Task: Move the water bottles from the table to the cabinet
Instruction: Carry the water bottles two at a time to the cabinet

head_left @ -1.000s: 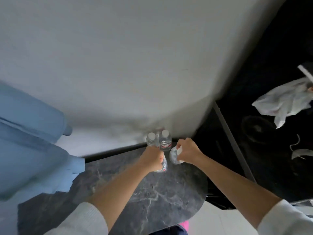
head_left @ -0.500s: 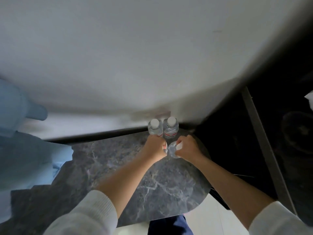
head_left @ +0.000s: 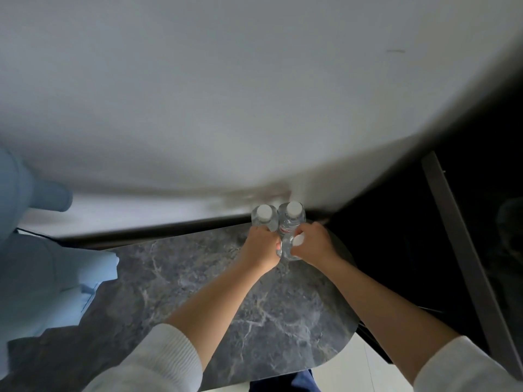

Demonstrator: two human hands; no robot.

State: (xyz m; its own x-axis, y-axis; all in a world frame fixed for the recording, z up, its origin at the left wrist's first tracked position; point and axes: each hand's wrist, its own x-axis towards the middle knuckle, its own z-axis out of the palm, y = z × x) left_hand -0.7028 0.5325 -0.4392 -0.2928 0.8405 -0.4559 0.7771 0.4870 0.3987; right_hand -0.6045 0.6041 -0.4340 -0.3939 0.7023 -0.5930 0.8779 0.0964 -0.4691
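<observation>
Bottles (head_left: 291, 219) clustered at tabletop (head_left: 215, 281) far edge, frame centre. Left hand (head_left: 261, 247) wrapped round one, right hand (head_left: 312, 241) gripping another. None visibly lifted; cabinet unseen. Task judged barely begun.

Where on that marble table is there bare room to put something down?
The marble table lies bare between the forearms and toward its rounded near edge. The left end is covered by pale blue cloth. The far right corner is crowded: water bottles, left hand, right hand.
</observation>
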